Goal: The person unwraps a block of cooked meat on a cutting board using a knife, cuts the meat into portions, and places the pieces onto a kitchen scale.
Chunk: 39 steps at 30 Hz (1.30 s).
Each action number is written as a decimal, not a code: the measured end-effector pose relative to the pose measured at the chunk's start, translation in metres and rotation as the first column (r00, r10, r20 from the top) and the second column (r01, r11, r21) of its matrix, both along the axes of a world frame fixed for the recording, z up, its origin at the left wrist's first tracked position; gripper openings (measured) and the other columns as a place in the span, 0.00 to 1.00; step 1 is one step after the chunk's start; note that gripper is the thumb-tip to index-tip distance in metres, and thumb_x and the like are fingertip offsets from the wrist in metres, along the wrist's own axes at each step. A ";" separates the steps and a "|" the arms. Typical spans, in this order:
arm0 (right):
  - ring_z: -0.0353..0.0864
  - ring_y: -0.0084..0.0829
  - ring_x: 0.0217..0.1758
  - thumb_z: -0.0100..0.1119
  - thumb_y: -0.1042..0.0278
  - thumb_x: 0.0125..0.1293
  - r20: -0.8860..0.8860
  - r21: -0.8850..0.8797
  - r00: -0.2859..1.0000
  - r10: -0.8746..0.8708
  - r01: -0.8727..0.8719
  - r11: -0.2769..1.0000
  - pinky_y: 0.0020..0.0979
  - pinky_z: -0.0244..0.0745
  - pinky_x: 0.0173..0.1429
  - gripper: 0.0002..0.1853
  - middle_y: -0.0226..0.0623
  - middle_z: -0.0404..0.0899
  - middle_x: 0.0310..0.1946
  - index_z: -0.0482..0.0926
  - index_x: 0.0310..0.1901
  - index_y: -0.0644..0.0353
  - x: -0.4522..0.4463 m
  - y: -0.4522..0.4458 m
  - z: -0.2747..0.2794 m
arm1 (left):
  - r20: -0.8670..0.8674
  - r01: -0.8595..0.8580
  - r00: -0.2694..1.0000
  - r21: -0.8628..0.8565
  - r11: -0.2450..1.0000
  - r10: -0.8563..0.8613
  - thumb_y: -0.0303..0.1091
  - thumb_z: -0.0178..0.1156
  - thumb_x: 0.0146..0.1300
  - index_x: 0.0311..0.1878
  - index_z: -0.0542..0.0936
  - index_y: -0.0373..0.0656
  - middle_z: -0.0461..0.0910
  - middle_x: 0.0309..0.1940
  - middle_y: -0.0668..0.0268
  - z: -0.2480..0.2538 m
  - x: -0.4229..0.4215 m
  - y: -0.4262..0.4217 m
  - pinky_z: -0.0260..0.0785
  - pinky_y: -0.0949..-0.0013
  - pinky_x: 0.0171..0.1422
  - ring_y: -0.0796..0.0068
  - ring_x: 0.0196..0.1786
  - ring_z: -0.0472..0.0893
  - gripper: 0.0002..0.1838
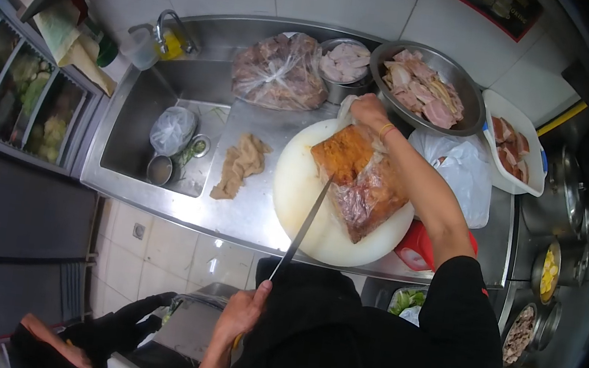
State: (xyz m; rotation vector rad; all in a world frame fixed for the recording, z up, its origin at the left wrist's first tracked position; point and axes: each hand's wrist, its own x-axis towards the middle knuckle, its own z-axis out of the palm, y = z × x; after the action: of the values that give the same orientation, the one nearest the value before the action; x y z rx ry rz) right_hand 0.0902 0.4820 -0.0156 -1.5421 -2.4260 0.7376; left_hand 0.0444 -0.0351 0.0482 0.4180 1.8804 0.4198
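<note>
My left hand (242, 314) is closed round the handle of a long knife (303, 229), low in front of my body. The blade points up and away, its tip at the edge of a big slab of browned meat (343, 153). Clear plastic film covers part of the slab, which lies on a round white cutting board (295, 191). At the slab's far end, my right hand (369, 112) is closed on the gathered plastic wrap (346, 108). My right forearm passes over the board's right side.
Behind the board stand a bag of meat (279, 72), a pot of pale slices (345, 61) and a steel bowl of sliced meat (424, 86). A white bag (460, 179) and a white tub (516, 145) stand right. A cloth (241, 165) lies beside the sink (129, 127). Another person's arm (58, 342) shows lower left.
</note>
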 end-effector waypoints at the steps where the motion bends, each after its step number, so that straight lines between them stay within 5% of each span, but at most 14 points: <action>1: 0.83 0.57 0.56 0.50 0.60 0.63 0.000 0.003 1.000 0.013 -0.013 1.000 0.44 0.77 0.61 0.21 0.61 0.84 0.48 0.86 0.42 0.68 0.006 -0.005 0.011 | -0.010 0.007 1.000 0.010 1.000 -0.007 0.72 0.42 0.74 0.25 0.81 0.31 0.78 0.18 0.49 0.000 0.001 0.000 0.73 0.54 0.41 0.54 0.27 0.82 0.46; 8: 0.84 0.58 0.52 0.53 0.60 0.61 -0.185 0.161 0.983 0.015 0.016 0.987 0.45 0.78 0.60 0.19 0.58 0.85 0.43 0.86 0.37 0.68 0.031 -0.021 0.040 | -0.132 0.039 0.991 0.088 0.995 -0.027 0.70 0.42 0.74 0.27 0.81 0.29 0.80 0.23 0.44 0.000 0.002 0.005 0.73 0.51 0.46 0.45 0.33 0.82 0.46; 11: 0.81 0.55 0.59 0.58 0.58 0.59 0.033 0.046 0.996 0.082 -0.083 0.995 0.48 0.75 0.65 0.21 0.56 0.84 0.52 0.86 0.45 0.67 0.049 -0.021 0.038 | -0.134 0.050 0.990 0.035 0.998 -0.045 0.69 0.42 0.75 0.28 0.82 0.29 0.81 0.25 0.42 -0.007 0.000 0.003 0.72 0.50 0.47 0.43 0.35 0.83 0.45; 17: 0.66 0.53 0.75 0.66 0.45 0.59 0.069 0.148 0.996 -0.063 0.052 0.988 0.51 0.66 0.74 0.39 0.56 0.70 0.70 0.72 0.69 0.58 0.088 -0.064 -0.003 | -0.145 0.063 0.988 0.050 0.997 -0.055 0.69 0.40 0.75 0.30 0.82 0.29 0.81 0.26 0.40 -0.007 0.000 0.003 0.72 0.49 0.49 0.41 0.38 0.83 0.45; 19: 0.68 0.56 0.74 0.64 0.41 0.61 0.016 0.147 1.000 0.002 -0.004 0.989 0.50 0.66 0.75 0.41 0.59 0.73 0.67 0.70 0.70 0.58 0.094 -0.086 0.010 | -0.154 0.068 0.986 0.040 0.997 -0.061 0.68 0.40 0.76 0.30 0.82 0.29 0.81 0.27 0.39 -0.010 0.002 0.003 0.72 0.48 0.50 0.39 0.39 0.83 0.45; 23: 0.77 0.60 0.66 0.63 0.43 0.62 -0.016 -0.019 1.000 -0.024 0.024 1.000 0.49 0.70 0.71 0.36 0.58 0.81 0.58 0.76 0.63 0.66 0.078 -0.079 0.034 | -0.156 0.085 0.985 0.039 0.996 -0.078 0.67 0.39 0.77 0.32 0.83 0.28 0.81 0.30 0.36 -0.008 0.005 0.007 0.71 0.46 0.52 0.34 0.42 0.82 0.45; 29: 0.80 0.57 0.63 0.49 0.52 0.66 -0.014 -0.186 0.975 -0.221 0.214 0.959 0.48 0.72 0.69 0.28 0.60 0.82 0.55 0.82 0.59 0.62 0.067 -0.004 -0.013 | -0.227 0.133 0.967 0.055 0.990 -0.117 0.65 0.40 0.77 0.33 0.83 0.27 0.81 0.33 0.33 -0.002 0.003 0.007 0.71 0.45 0.53 0.31 0.45 0.82 0.43; 31: 0.83 0.54 0.59 0.48 0.55 0.68 -0.189 -0.340 0.952 -0.240 0.165 0.926 0.46 0.75 0.65 0.25 0.58 0.83 0.53 0.82 0.57 0.64 0.074 0.049 -0.092 | -0.232 0.128 0.966 0.064 0.990 -0.110 0.65 0.40 0.77 0.33 0.83 0.28 0.81 0.32 0.33 -0.004 0.001 0.004 0.71 0.45 0.54 0.32 0.44 0.82 0.43; 32: 0.84 0.53 0.58 0.47 0.57 0.69 -0.272 -0.415 0.927 -0.257 0.128 0.901 0.46 0.77 0.63 0.24 0.57 0.84 0.51 0.82 0.56 0.64 0.071 0.063 -0.118 | -0.236 0.123 0.966 0.066 0.990 -0.104 0.66 0.41 0.77 0.32 0.84 0.28 0.81 0.32 0.34 -0.007 -0.002 -0.002 0.71 0.45 0.54 0.33 0.44 0.82 0.44; 33: 0.86 0.48 0.55 0.44 0.64 0.73 -0.315 -0.595 0.862 -0.397 0.146 0.790 0.46 0.81 0.59 0.20 0.50 0.84 0.52 0.81 0.56 0.65 0.070 0.034 -0.078 | -0.234 0.116 0.967 0.065 0.991 -0.098 0.66 0.41 0.76 0.31 0.84 0.28 0.81 0.31 0.35 -0.009 -0.004 -0.006 0.72 0.46 0.54 0.34 0.43 0.83 0.44; 35: 0.86 0.46 0.54 0.44 0.66 0.74 -0.512 -0.773 0.552 -0.658 0.039 0.633 0.46 0.83 0.58 0.18 0.47 0.83 0.53 0.80 0.56 0.65 0.078 0.005 -0.069 | -0.190 0.057 0.980 0.005 0.998 -0.055 0.67 0.42 0.76 0.30 0.84 0.30 0.82 0.29 0.38 -0.008 -0.006 -0.015 0.72 0.46 0.53 0.36 0.42 0.84 0.44; 37: 0.86 0.44 0.52 0.45 0.69 0.75 -0.512 -0.847 0.276 -0.814 -0.007 0.531 0.46 0.84 0.59 0.16 0.47 0.82 0.53 0.77 0.58 0.65 0.082 -0.031 -0.036 | -0.168 0.025 0.985 -0.007 1.000 -0.026 0.68 0.43 0.75 0.28 0.85 0.31 0.82 0.26 0.40 -0.008 -0.002 -0.022 0.73 0.47 0.51 0.38 0.41 0.85 0.44; 39: 0.86 0.43 0.51 0.45 0.70 0.74 -0.474 -0.881 0.099 -0.875 -0.046 0.471 0.46 0.84 0.57 0.16 0.47 0.82 0.51 0.77 0.57 0.66 0.091 -0.021 -0.072 | -0.181 0.036 0.983 0.046 0.998 -0.027 0.69 0.44 0.74 0.27 0.85 0.32 0.82 0.24 0.43 -0.006 -0.001 -0.018 0.73 0.48 0.50 0.41 0.39 0.85 0.44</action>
State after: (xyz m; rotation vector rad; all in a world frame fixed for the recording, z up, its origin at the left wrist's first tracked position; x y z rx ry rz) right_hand 0.1807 0.4614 -0.0880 -1.2181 -0.4842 1.8913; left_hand 0.0435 -0.0534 0.0419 0.5333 2.0388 0.4193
